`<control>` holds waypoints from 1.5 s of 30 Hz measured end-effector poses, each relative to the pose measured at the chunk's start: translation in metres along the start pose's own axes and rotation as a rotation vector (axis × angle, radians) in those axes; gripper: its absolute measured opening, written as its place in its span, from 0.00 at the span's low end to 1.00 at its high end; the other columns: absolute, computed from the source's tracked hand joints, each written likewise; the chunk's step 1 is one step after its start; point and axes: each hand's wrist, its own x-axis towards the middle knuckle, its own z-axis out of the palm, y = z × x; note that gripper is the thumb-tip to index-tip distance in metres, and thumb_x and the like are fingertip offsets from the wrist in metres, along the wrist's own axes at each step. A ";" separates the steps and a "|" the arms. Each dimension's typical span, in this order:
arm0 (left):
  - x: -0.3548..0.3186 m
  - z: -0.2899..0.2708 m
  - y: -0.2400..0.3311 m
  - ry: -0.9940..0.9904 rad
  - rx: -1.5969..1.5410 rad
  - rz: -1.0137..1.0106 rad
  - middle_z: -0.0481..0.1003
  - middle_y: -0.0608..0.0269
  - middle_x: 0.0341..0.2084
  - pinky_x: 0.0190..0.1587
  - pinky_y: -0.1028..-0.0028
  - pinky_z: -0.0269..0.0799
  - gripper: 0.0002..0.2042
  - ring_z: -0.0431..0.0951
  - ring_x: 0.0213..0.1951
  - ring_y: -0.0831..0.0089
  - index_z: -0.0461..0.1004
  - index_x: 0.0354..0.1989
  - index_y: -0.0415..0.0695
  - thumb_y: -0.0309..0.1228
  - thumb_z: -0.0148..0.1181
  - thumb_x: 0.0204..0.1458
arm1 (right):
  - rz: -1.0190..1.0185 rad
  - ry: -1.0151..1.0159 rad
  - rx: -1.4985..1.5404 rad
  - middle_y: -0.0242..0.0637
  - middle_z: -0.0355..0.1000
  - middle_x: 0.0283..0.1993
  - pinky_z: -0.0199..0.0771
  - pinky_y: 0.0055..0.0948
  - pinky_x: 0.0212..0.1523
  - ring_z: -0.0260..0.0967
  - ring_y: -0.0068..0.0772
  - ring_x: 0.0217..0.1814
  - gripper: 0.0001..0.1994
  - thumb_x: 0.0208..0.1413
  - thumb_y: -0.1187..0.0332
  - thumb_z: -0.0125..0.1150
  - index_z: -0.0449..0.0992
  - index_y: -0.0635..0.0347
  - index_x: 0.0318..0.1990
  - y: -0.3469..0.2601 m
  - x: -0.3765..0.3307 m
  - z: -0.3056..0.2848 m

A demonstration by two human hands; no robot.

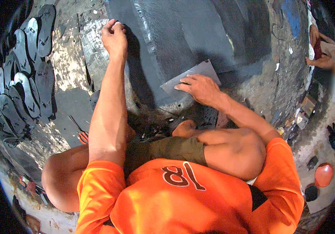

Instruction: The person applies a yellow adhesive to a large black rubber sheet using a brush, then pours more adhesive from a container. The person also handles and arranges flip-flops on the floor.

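In the head view, my right hand [200, 89] bends its fingers over a thin grey rectangular piece [202, 69] and grips it against a large black sheet [171, 39]. The sheet lies on the work surface in front of me, with a shiny pale streak running along its left part. My left hand [114, 39] is raised near the sheet's far left edge. Its fingers are curled to a pinch; a small whitish spot shows at the fingertips, too small to name.
Several dark flip-flops [29, 97] lie grouped at the left. Scissors with orange handles [83, 136] rest by my left knee. Another person's hand [323, 60] shows at the far right. A red rounded object [324, 174] and scraps lie at the lower right.
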 end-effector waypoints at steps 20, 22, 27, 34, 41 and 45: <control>-0.031 0.017 0.003 0.037 0.639 0.623 0.70 0.48 0.43 0.53 0.59 0.62 0.13 0.67 0.48 0.51 0.69 0.49 0.36 0.23 0.49 0.55 | 0.394 0.441 0.498 0.40 0.74 0.41 0.74 0.29 0.39 0.72 0.28 0.37 0.23 0.50 0.70 0.60 0.66 0.69 0.53 0.153 0.166 -0.291; -0.031 0.020 0.001 0.040 0.652 0.604 0.69 0.48 0.45 0.54 0.58 0.62 0.15 0.67 0.48 0.51 0.69 0.51 0.39 0.25 0.51 0.54 | 0.448 0.427 0.519 0.41 0.74 0.41 0.74 0.30 0.40 0.72 0.29 0.36 0.24 0.48 0.70 0.61 0.67 0.70 0.53 0.181 0.218 -0.272; -0.029 0.015 -0.001 0.047 0.690 0.510 0.68 0.48 0.46 0.55 0.57 0.62 0.16 0.67 0.50 0.50 0.69 0.52 0.41 0.26 0.53 0.54 | 0.468 0.262 -0.074 0.43 0.76 0.45 0.71 0.42 0.49 0.74 0.45 0.47 0.24 0.46 0.71 0.53 0.73 0.45 0.55 0.217 0.311 -0.234; -0.032 0.020 0.004 0.011 0.680 0.546 0.68 0.46 0.46 0.56 0.57 0.61 0.16 0.66 0.50 0.50 0.68 0.53 0.38 0.27 0.51 0.56 | 0.263 -0.035 -0.088 0.38 0.75 0.50 0.71 0.45 0.53 0.71 0.46 0.54 0.27 0.48 0.74 0.49 0.72 0.32 0.56 0.217 0.277 -0.227; -0.027 0.020 -0.003 0.034 0.628 0.558 0.69 0.48 0.45 0.54 0.59 0.62 0.16 0.67 0.49 0.52 0.67 0.52 0.37 0.28 0.52 0.56 | 0.187 -0.279 0.003 0.37 0.74 0.52 0.71 0.42 0.54 0.70 0.48 0.54 0.27 0.44 0.76 0.50 0.75 0.35 0.53 0.148 0.132 -0.151; -0.023 0.019 -0.009 0.067 0.633 0.634 0.70 0.47 0.43 0.53 0.61 0.63 0.16 0.69 0.47 0.54 0.68 0.52 0.35 0.29 0.52 0.57 | 0.198 -0.144 0.085 0.36 0.73 0.53 0.70 0.40 0.55 0.68 0.44 0.57 0.29 0.40 0.82 0.49 0.75 0.42 0.51 0.109 0.043 -0.089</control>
